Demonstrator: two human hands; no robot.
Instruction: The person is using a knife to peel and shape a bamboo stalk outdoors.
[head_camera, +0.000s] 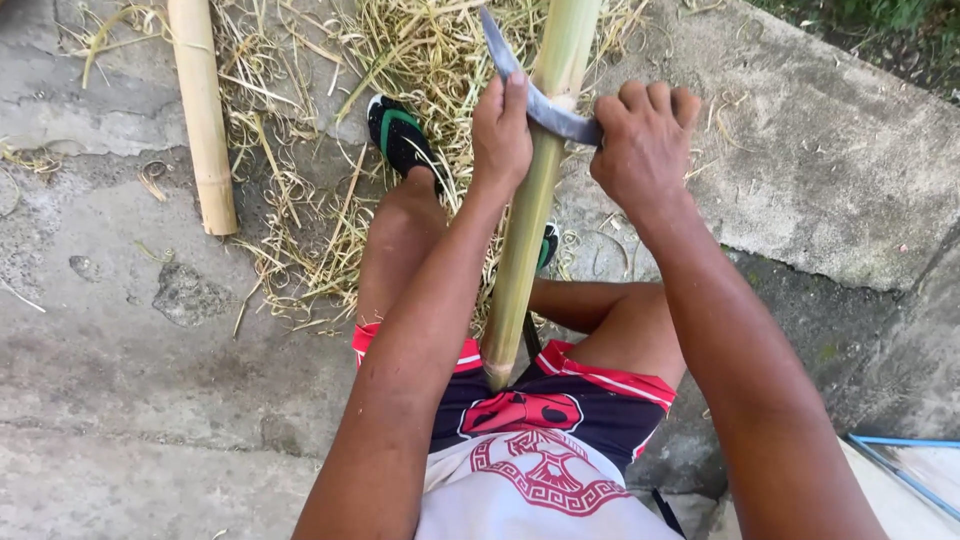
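A cracked concrete floor (150, 400) carries a heap of dry shavings (300, 200) far left, beside a tan bamboo pole (203, 110). A green bamboo stalk (525, 250) runs between the knees. Across it lies a curved grey blade (545, 110); the right hand (645, 150) clenches its handle end, the left hand (502, 130) presses its back.

No packages, labels, signs or screens here — none at all.
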